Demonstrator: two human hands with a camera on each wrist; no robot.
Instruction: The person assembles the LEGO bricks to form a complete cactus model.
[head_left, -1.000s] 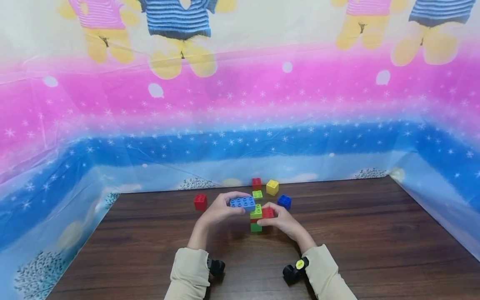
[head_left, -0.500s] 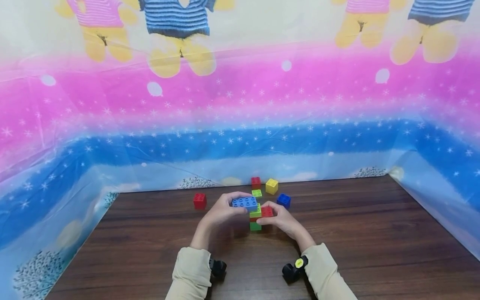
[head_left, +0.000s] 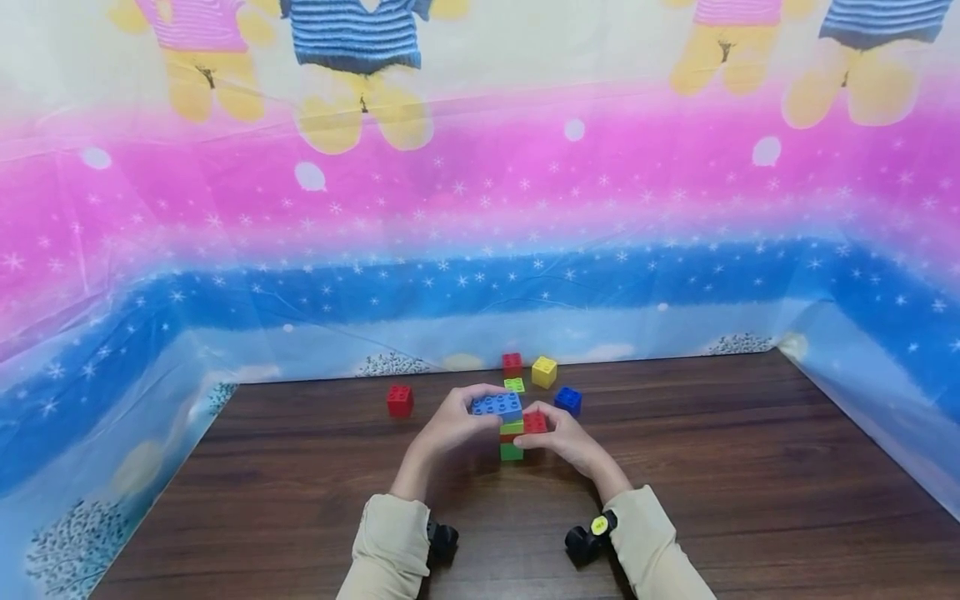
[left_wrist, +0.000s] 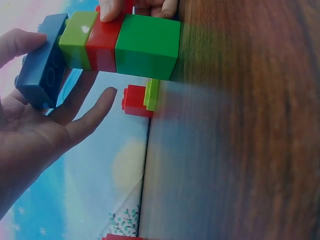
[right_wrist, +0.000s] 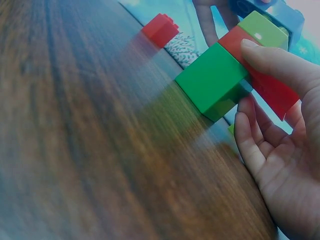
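Between the thumb and fingers of my left hand [head_left: 448,427] is a light blue eight-stud building brick [head_left: 497,406], right at the top of a small stack. That stack has a green block [head_left: 512,452] at the bottom, a longer red brick [head_left: 535,422] in the middle and a lime block [head_left: 512,428] on top. My right hand [head_left: 567,440] grips the red brick's right part, which juts out past the stack. In the left wrist view the blue brick [left_wrist: 42,62] sits slightly tilted against the studs of the lime block [left_wrist: 76,40].
A red block [head_left: 400,401] lies to the left on the wooden table [head_left: 300,483]. Behind the stack are another red block [head_left: 512,364] with a lime piece [head_left: 513,384], a yellow block [head_left: 544,372] and a dark blue block [head_left: 568,401]. A printed cloth [head_left: 480,292] hangs along the back.
My left hand has moved right with the blue brick, which now covers the top of the lime block. The right hand and the stack have stayed in place.
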